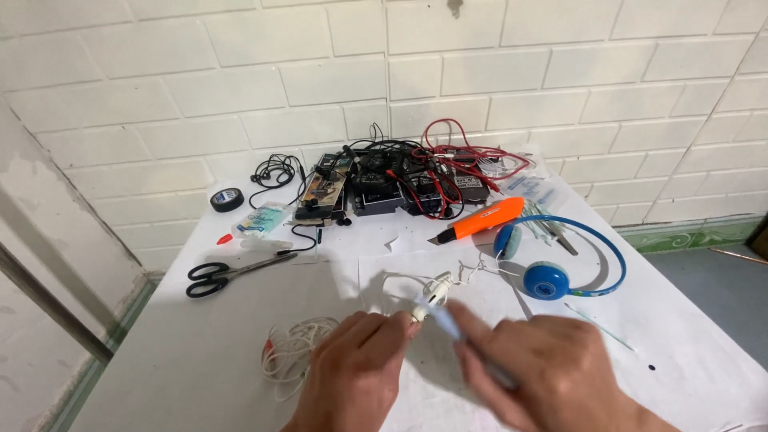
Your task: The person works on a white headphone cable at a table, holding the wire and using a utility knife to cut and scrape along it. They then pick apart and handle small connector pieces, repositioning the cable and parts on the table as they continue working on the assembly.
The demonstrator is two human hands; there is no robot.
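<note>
Small white plug (436, 290): a little white connector piece on a thin white wire, near the middle of the table, just past the fingertips of both hands.
Left hand (356, 374): closed in a pinch on the near end of the white piece, knuckles up.
Right hand (544, 370): blurred, fingers closed around a thin pale stick-like tool (448, 324) whose tip points at the white piece.
White cord (292, 352): loose coil lying left of the left hand.
Blue headphones (552, 276): right of the plug, band arched to the far right.
Orange utility knife (480, 220): just beyond the headphones.
Black scissors (220, 276): left side.
Black tape roll (226, 199): far left.
Far edge: dark electronic parts with red and black wires (436, 172).
Surface: white-covered table (176, 368).
Room: white brick-pattern tiled wall (240, 80) behind; grey floor at right.
</note>
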